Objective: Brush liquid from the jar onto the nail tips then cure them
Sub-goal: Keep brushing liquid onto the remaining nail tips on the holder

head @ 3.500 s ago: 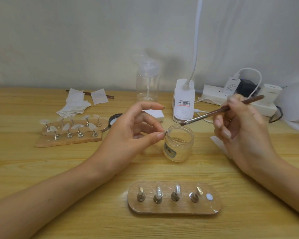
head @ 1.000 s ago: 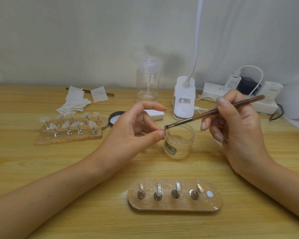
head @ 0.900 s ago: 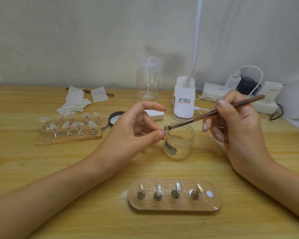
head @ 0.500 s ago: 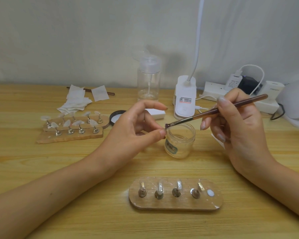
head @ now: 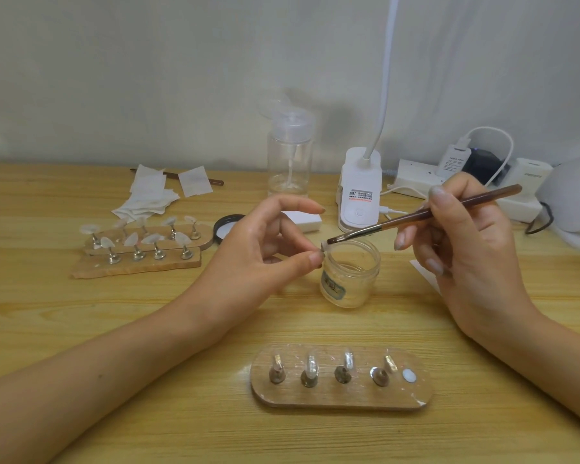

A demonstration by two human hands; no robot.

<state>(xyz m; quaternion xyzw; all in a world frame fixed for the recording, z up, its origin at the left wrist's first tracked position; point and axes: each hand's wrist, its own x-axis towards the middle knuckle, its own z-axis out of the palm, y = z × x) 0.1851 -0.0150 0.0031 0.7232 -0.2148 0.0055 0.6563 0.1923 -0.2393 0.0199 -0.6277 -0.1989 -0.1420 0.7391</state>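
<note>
Jar (head: pixel 350 279) open, clear liquid inside, brush (head: pixel 416 216) on nail tip (head: pixel 323 245)

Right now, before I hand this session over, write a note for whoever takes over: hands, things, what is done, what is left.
Left hand pinches a nail tip at the rim of the open jar.
Right hand grips the brush, with its bristles on that tip.
Front holder carries four tips and has one spot free. Whether they are coated cannot be told.
Left to do: finish this tip, seat it, then cure. More tips stand on the back holders.
</note>
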